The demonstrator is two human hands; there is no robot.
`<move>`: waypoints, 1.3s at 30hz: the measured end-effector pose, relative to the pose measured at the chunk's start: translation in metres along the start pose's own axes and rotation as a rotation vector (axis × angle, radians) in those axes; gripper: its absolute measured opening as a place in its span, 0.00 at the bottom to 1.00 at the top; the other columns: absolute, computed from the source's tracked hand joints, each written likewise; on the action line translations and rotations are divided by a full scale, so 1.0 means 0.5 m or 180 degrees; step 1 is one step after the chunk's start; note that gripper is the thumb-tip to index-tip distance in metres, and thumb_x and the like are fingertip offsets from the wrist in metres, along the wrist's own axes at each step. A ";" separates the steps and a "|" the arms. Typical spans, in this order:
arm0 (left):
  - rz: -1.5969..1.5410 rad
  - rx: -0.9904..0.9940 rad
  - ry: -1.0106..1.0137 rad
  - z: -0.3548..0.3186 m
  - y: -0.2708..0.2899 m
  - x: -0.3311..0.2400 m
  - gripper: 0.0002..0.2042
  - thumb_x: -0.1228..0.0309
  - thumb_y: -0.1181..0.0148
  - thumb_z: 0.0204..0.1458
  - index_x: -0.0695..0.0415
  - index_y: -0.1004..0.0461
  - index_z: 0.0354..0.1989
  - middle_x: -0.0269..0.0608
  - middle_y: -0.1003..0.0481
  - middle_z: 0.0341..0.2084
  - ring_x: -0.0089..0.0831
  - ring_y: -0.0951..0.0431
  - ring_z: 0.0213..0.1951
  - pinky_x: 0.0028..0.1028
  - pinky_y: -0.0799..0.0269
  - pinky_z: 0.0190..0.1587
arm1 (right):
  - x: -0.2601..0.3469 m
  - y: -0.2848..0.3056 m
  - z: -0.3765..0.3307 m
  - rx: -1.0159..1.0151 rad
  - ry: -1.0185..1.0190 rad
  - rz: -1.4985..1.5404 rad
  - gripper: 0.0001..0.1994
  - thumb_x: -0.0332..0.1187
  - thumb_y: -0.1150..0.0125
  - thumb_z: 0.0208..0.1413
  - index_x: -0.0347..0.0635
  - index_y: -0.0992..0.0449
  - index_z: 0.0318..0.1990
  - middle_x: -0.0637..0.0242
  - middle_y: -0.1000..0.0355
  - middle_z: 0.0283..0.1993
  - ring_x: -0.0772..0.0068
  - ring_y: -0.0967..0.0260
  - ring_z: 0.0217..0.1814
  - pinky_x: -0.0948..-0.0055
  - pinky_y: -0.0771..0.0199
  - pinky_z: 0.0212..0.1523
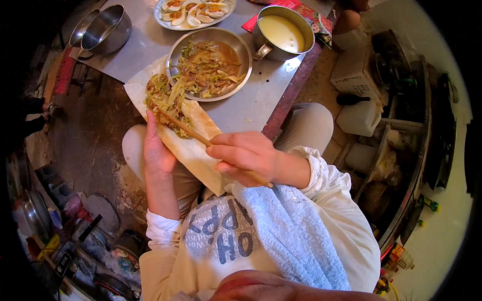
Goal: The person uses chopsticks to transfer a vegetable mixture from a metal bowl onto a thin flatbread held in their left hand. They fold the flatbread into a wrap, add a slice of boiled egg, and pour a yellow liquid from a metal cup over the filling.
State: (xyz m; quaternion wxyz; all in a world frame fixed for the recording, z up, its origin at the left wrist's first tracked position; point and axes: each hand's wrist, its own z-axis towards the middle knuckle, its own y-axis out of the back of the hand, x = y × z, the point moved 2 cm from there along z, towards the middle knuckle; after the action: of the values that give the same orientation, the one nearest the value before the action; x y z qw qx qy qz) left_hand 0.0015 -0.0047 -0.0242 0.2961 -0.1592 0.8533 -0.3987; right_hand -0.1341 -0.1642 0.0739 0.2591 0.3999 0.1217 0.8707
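A long, pale flatbread (193,145) lies across my left hand (159,145), its far end reaching the table. Shredded cooked vegetables (168,103) are heaped on its upper part. My left hand supports it from below and the side, thumb up along the left edge. My right hand (246,156) is closed round wooden chopsticks (188,129), whose tips touch the heap. Just beyond, a round metal dish (246,75) holds more of the cooked vegetables in brown sauce; the bread's far end and the heap overlap its left rim.
Behind the dish stands a plate (163,21) of halved eggs. A metal mug (261,50) of pale yellow liquid is at right, near a red packet (249,24). Metal pots (108,32) sit at the table's left. A light blue towel (296,226) hangs over my front.
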 end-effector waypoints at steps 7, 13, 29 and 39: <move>-0.0044 0.0191 -0.0014 -0.003 0.000 -0.005 0.28 0.52 0.53 0.63 0.57 0.42 0.66 0.43 0.35 0.62 0.38 0.35 0.62 0.39 0.41 0.65 | 0.052 0.086 0.039 -0.0071 -0.0469 0.0344 0.08 0.28 0.38 0.56 0.34 0.24 0.41 0.54 0.26 0.36 0.57 0.25 0.32 0.69 0.26 0.30; -0.0042 0.0148 -0.0020 0.008 0.005 -0.008 0.28 0.52 0.55 0.64 0.57 0.43 0.66 0.42 0.35 0.62 0.39 0.35 0.62 0.39 0.41 0.65 | 0.058 0.108 0.035 0.0121 -0.1451 0.0903 0.08 0.29 0.44 0.61 0.32 0.24 0.41 0.58 0.26 0.33 0.67 0.26 0.31 0.73 0.27 0.30; -0.0173 0.0327 0.0096 0.004 -0.002 -0.008 0.28 0.52 0.55 0.64 0.57 0.43 0.66 0.43 0.35 0.62 0.40 0.35 0.62 0.41 0.40 0.65 | -0.185 -0.001 0.002 -0.1436 -0.1880 0.1565 0.08 0.29 0.48 0.65 0.32 0.26 0.43 0.66 0.27 0.35 0.78 0.27 0.33 0.79 0.25 0.32; -0.0004 0.0276 0.0032 0.002 -0.009 -0.005 0.28 0.51 0.55 0.64 0.56 0.44 0.66 0.43 0.36 0.62 0.40 0.35 0.62 0.41 0.40 0.65 | -0.159 -0.015 0.004 -0.0915 -0.1808 0.1183 0.10 0.29 0.48 0.65 0.32 0.27 0.48 0.63 0.26 0.37 0.76 0.26 0.36 0.78 0.25 0.37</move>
State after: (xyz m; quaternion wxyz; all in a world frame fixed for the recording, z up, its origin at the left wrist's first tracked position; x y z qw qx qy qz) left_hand 0.0041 -0.0068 -0.0202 0.2982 -0.1447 0.8366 -0.4362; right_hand -0.0865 -0.2012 0.0217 0.1736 0.6005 -0.1533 0.7654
